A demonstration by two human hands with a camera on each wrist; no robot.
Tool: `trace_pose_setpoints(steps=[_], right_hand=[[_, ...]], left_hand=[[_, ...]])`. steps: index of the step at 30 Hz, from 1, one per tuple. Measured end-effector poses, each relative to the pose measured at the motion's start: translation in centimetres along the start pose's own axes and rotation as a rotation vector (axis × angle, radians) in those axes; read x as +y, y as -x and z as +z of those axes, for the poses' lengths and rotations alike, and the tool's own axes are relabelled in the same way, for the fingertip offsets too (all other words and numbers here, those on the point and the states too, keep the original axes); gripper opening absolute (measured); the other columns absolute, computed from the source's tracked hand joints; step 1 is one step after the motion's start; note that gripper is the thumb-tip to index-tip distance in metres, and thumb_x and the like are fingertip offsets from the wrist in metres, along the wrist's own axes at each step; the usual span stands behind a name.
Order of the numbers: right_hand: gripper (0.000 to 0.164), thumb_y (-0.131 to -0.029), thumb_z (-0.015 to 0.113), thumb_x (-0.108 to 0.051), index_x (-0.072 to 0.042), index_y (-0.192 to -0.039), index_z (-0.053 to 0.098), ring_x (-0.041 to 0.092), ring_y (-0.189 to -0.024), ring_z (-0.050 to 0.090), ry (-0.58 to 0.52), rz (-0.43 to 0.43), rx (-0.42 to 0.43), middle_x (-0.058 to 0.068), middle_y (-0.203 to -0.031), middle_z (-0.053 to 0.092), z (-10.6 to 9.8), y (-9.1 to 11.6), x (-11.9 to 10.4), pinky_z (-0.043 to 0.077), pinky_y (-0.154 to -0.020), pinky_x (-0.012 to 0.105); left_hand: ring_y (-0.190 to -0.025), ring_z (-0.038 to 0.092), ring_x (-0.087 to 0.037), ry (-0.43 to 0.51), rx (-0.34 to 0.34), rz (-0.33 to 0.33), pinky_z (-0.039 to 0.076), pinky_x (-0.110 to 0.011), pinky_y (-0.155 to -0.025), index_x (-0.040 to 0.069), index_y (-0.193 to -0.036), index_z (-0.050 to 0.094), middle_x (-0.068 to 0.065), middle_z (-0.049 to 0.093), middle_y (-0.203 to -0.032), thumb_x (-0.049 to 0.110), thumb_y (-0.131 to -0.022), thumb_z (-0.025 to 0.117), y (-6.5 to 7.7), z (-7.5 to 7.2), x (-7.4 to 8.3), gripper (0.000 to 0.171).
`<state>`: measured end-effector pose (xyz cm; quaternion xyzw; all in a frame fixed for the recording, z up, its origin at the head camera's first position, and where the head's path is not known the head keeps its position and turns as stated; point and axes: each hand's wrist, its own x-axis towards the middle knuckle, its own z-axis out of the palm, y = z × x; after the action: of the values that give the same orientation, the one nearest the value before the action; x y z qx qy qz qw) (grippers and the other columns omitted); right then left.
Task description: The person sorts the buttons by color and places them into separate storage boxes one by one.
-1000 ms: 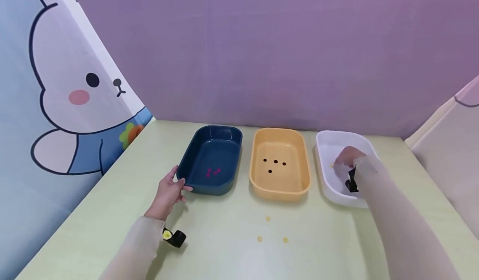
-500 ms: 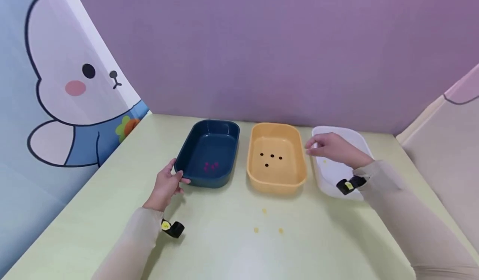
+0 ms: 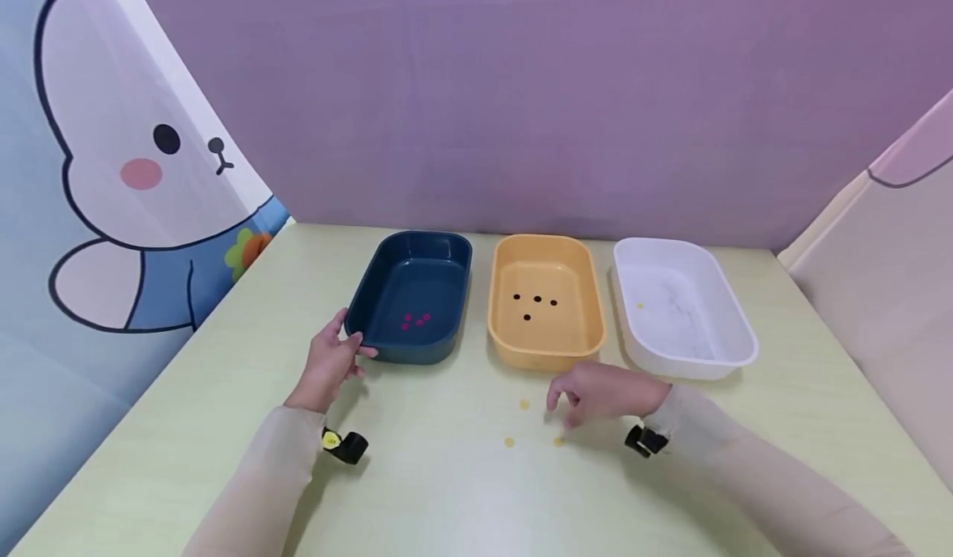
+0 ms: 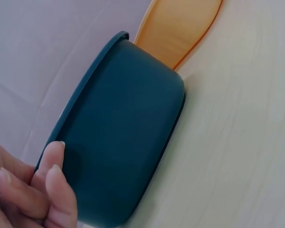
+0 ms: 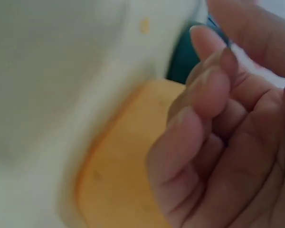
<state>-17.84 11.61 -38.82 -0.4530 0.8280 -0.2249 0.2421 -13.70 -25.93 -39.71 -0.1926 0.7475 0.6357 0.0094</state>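
Note:
My left hand [image 3: 326,368] grips the near left corner of a dark blue tray [image 3: 428,280], thumb at the rim and fingers against the outer wall. In the left wrist view, curled fingers [image 4: 59,194] touch the tray's side. My right hand [image 3: 606,390] hovers over the table, palm down and fingers loosely bent, with nothing visible in them. Below and beside its fingertips lie small flat yellow discs: a near right one [image 3: 558,441], a near left one [image 3: 510,442] and a farther one [image 3: 524,405]. The right wrist view is blurred.
An orange tray [image 3: 547,339] with several small black discs [image 3: 538,299] stands in the middle. At right, a white tray [image 3: 688,313] contains a yellow disc [image 3: 640,305]. Several pink discs [image 3: 420,322] lie in the blue tray. A purple cloth wall [image 3: 521,110] rises behind.
My right hand has come out of the white tray and moved left and nearer, over the yellow discs. My left hand has stayed at the blue tray's corner. The head view has shifted slightly.

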Motion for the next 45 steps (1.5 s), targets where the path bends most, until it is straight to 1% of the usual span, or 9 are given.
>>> trace_pose_setpoints(steps=[3, 9, 17, 24, 30, 33, 37, 42, 45], right_hand=[[0.021, -0.074, 0.075, -0.006, -0.010, -0.094, 0.072, 0.002, -0.059, 0.042, 0.005, 0.044, -0.014, -0.010, -0.067, 0.049, 0.9, -0.2, 0.2, 0.040, -0.058, 0.022], [0.016, -0.073, 0.078, -0.011, -0.017, -0.085, 0.069, 0.004, -0.070, 0.048, 0.032, 0.114, -0.028, -0.015, -0.078, 0.057, 2.6, -0.4, 0.1, 0.043, -0.068, 0.025], [0.017, -0.075, 0.076, -0.010, -0.020, -0.077, 0.063, 0.003, -0.070, 0.046, 0.076, 0.072, -0.014, -0.017, -0.074, 0.054, 3.4, -0.7, 0.1, 0.041, -0.067, 0.024], [0.023, -0.078, 0.076, -0.011, -0.022, -0.071, 0.057, 0.002, -0.068, 0.046, 0.083, 0.097, -0.047, -0.018, -0.071, 0.052, 3.4, -0.6, -0.3, 0.040, -0.067, 0.024], [0.026, -0.079, 0.075, -0.014, -0.022, -0.068, 0.053, 0.001, -0.064, 0.043, 0.084, 0.094, -0.061, -0.017, -0.067, 0.048, 3.4, -0.2, 0.2, 0.039, -0.064, 0.023], [0.024, -0.081, 0.073, -0.015, -0.022, -0.068, 0.054, -0.001, -0.064, 0.043, 0.045, 0.085, -0.068, -0.018, -0.066, 0.048, 3.2, 0.1, 0.7, 0.038, -0.064, 0.023], [0.019, -0.082, 0.070, -0.016, -0.023, -0.071, 0.057, -0.002, -0.064, 0.043, -0.017, 0.068, -0.047, -0.018, -0.067, 0.048, 2.7, 1.0, 1.4, 0.040, -0.063, 0.021], [0.011, -0.084, 0.067, -0.014, -0.019, -0.076, 0.062, 0.000, -0.065, 0.046, -0.125, 0.034, 0.024, -0.016, -0.071, 0.053, 0.9, 2.8, 2.5, 0.043, -0.062, 0.022], [0.009, -0.086, 0.065, -0.013, -0.017, -0.078, 0.063, 0.001, -0.062, 0.044, -0.171, 0.042, 0.077, -0.014, -0.068, 0.050, -0.5, 4.1, 3.1, 0.041, -0.058, 0.022]], left_hand=[[-0.039, 0.043, -0.007, -0.002, -0.002, -0.001, 0.040, -0.019, -0.044, 0.008, -0.154, 0.001, 0.008, 0.065, -0.064, 0.007, -0.103, 0.037, -0.1, 0.1, 0.1, 0.063], [-0.040, 0.043, -0.007, -0.002, 0.004, -0.009, 0.042, -0.019, -0.045, 0.009, -0.155, 0.001, 0.006, 0.066, -0.065, 0.007, -0.103, 0.037, 0.0, 0.2, 0.0, 0.063], [-0.047, 0.055, -0.009, 0.010, 0.002, 0.001, 0.042, -0.020, -0.044, 0.009, -0.155, 0.001, 0.006, 0.066, -0.065, 0.008, -0.103, 0.038, 0.2, 0.0, -0.2, 0.063], [-0.044, 0.052, -0.008, -0.003, 0.002, -0.013, 0.041, -0.019, -0.044, 0.009, -0.154, 0.000, 0.006, 0.065, -0.065, 0.008, -0.103, 0.037, 0.3, 0.0, -0.1, 0.063], [-0.041, 0.049, -0.007, -0.008, 0.000, -0.013, 0.041, -0.019, -0.044, 0.009, -0.154, 0.000, 0.006, 0.065, -0.065, 0.008, -0.103, 0.037, 0.2, 0.0, -0.1, 0.063], [-0.041, 0.048, -0.007, -0.008, 0.000, -0.016, 0.042, -0.019, -0.045, 0.010, -0.154, 0.000, 0.006, 0.065, -0.065, 0.008, -0.103, 0.037, 0.1, 0.0, 0.0, 0.063], [-0.042, 0.049, -0.007, -0.009, -0.004, -0.019, 0.042, -0.020, -0.045, 0.010, -0.154, -0.001, 0.006, 0.065, -0.065, 0.008, -0.103, 0.036, 0.0, -0.1, 0.0, 0.063], [-0.042, 0.050, -0.008, -0.020, -0.004, -0.018, 0.042, -0.020, -0.045, 0.010, -0.154, 0.000, 0.007, 0.065, -0.066, 0.009, -0.104, 0.036, 0.0, -0.1, 0.0, 0.063], [-0.042, 0.049, -0.007, -0.012, -0.008, -0.026, 0.043, -0.019, -0.045, 0.011, -0.154, 0.000, 0.008, 0.065, -0.065, 0.008, -0.103, 0.036, 0.0, -0.2, 0.1, 0.063]])
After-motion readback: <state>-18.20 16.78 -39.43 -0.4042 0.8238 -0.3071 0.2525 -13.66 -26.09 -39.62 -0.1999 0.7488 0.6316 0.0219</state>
